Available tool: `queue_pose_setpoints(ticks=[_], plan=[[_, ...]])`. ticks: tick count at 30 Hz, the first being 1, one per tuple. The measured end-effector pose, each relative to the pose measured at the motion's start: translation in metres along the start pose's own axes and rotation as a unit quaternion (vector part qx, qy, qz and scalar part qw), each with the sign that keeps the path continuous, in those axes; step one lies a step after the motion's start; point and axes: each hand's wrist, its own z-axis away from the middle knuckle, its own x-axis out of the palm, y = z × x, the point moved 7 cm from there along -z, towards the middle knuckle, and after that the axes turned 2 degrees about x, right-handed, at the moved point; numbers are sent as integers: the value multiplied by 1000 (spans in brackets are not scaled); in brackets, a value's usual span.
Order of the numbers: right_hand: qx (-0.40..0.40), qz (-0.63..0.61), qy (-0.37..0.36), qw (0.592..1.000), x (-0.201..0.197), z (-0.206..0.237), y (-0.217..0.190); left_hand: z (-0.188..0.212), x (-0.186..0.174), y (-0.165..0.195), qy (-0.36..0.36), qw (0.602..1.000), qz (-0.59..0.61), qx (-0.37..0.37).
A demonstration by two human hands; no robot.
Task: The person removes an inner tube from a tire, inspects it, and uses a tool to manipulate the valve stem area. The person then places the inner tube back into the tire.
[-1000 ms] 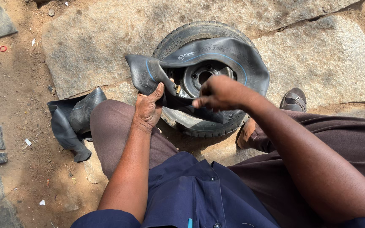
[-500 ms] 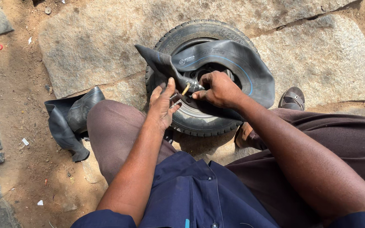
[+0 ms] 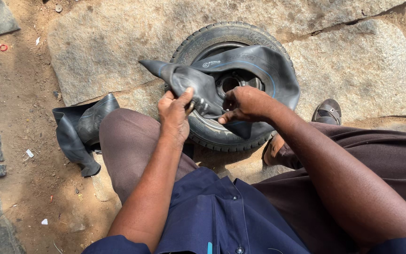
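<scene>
In the head view, at the frame's centre, I am pinching the inner tube [image 3: 198, 89] with my left hand [image 3: 175, 113], fingers closed round its fold. My right hand [image 3: 245, 103] is gripping it too, keeping it taut over the tyre [image 3: 212, 40] lying on the stone slab [image 3: 109, 42].

No packages, signs or screens in view. One printed marking only: small pale-blue label [image 3: 211, 63] on black rubber inner tube [image 3: 259, 66], upper left part of tube, above wheel hub; short horizontal strip, text too small to read. Thin pale-blue line running from label along tube's curve. Raised moulded lettering on tyre sidewall [image 3: 198, 43], black on black, upper left arc.
</scene>
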Motion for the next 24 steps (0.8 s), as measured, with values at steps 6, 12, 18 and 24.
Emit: queue_pose_setpoints(ticks=[6, 12, 18, 24], plan=[[-156, 58, 175, 970, -6, 0, 2, -2, 0, 20, -24, 997, 69, -16], [-31, 6, -9, 999, 30, -6, 3, 8, 26, 23, -86, 992, 88, -2], [2, 80, 80, 994, 5, 10, -16, -3, 14, 27, -48, 994, 78, 53], [-55, 151, 238, 958, -20, 27, -45, -1, 17, 36, -64, 995, 13, 79]])
